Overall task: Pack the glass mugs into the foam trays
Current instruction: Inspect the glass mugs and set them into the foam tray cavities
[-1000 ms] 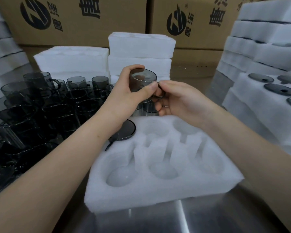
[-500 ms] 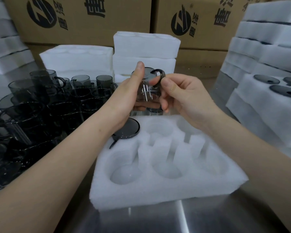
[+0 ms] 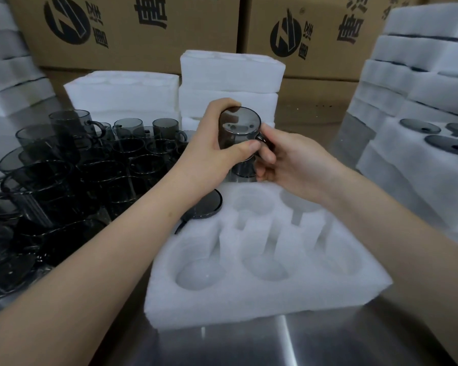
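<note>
I hold a smoky grey glass mug (image 3: 237, 130) above the far edge of a white foam tray (image 3: 262, 294). My left hand (image 3: 209, 151) grips the mug's body, thumb across its front. My right hand (image 3: 288, 159) pinches the mug's dark handle on the right side. The mug's round end faces me. The tray has several round pockets with handle slots; a dark round glass piece (image 3: 204, 206) sits in its far-left pocket, and the other pockets hold nothing.
Several grey glass mugs (image 3: 64, 170) crowd the metal table (image 3: 302, 339) at left. Stacks of white foam trays (image 3: 230, 83) stand behind and at right (image 3: 421, 83), some holding dark pieces (image 3: 446, 142). Cardboard boxes (image 3: 132, 33) line the back.
The mug has been turned between my hands: half a second ago its handle pointed up, now its round end faces me and the handle sits to the right in my right fingers.
</note>
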The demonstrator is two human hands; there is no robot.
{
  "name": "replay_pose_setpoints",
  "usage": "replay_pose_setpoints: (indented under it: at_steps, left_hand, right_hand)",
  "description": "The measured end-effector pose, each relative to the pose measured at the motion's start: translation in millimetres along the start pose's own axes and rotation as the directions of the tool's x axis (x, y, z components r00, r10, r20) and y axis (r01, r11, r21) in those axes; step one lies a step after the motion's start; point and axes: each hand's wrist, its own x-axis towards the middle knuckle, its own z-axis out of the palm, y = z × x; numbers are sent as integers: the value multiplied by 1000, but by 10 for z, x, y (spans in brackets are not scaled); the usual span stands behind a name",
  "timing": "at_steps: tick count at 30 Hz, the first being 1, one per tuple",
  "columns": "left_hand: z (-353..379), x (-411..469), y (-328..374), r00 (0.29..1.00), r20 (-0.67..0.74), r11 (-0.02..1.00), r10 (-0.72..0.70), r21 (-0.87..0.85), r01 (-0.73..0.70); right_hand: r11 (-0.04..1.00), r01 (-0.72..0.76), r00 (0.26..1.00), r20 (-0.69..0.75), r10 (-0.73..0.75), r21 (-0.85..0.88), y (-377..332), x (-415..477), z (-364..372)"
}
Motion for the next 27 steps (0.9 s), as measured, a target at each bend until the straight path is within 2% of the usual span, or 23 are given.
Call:
replay_pose_setpoints:
  at_steps: [3,6,8,12,15,19,23,26,27]
  left_hand:
    - [1,10,13,995,-92,999,-38,25,41]
    - [-1,14,48,984,-129,986,-123,-127,106]
    - [1,22,56,979,-104,965,-176,-213,151]
    - [12,13,88,992,-39,965,-119,-239,106]
    - [13,4,115,998,-31,991,-58,-118,54]
    - [36,-14,140,994,-106,999,-34,25,37]
    - [78,-64,189,998,-62,999,13,33,-11]
    - [90,-77,171,993,-100,974,59,224,-35]
    - [90,-76,168,993,-109,973,55,227,-29]
  right_hand:
    - [999,35,997,-72,-34,10,10,-3,32]
    - [978,166,972,-189,-141,125,7,-12,32]
    - [973,216,955,-225,-193,79,11,-9,14]
    - [989,150,987,-59,-149,7,14,12,5]
    - [986,160,987,-9,-160,36,15,-15,12]
    - [975,224,972,-80,-222,13,31,-31,67]
    - [960,256,947,-172,-272,-111,24,-42,134]
    - [955,276,929,-224,-294,-108,28,-72,147]
    - [959,266,929,-240,-282,-95,27,-75,142]
